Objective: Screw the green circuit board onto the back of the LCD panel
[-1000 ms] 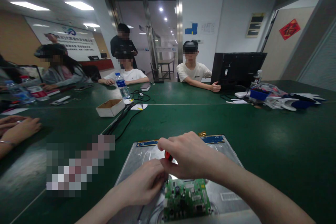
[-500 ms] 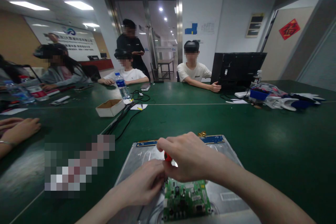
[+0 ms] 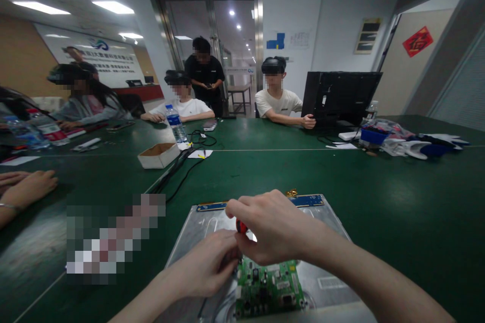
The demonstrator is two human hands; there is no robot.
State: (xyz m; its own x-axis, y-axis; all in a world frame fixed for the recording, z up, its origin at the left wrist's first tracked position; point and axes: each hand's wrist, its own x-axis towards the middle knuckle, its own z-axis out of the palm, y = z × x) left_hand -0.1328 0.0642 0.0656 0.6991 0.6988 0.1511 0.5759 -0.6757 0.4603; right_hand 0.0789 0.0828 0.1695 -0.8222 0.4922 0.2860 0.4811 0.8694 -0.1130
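A metal panel [image 3: 189, 234] lies on the table in front of me, with a green circuit board [image 3: 269, 287] on its near part and a narrow blue board [image 3: 312, 201] along its far edge. My right hand [image 3: 273, 224] is closed from above around the red and black handle of a screwdriver [image 3: 241, 226]; the shaft is hidden. Just below it, my left hand [image 3: 210, 262] has its fingers curled together at the upper left corner of the green board. What those fingers hold, if anything, is hidden.
Beyond the panel are an open cardboard box [image 3: 159, 155], black cables [image 3: 172, 171] and a water bottle [image 3: 175, 123]. A black monitor [image 3: 343, 98] and a pile of bags and gloves [image 3: 401, 141] stand farther right. Another person's hands [image 3: 30, 186] rest at left.
My hands have hardly moved; the screwdriver handle looks slightly turned. Across the table, the standing person has shifted right and leaned forward, and the monitor has shifted slightly left under a seated person's hand.
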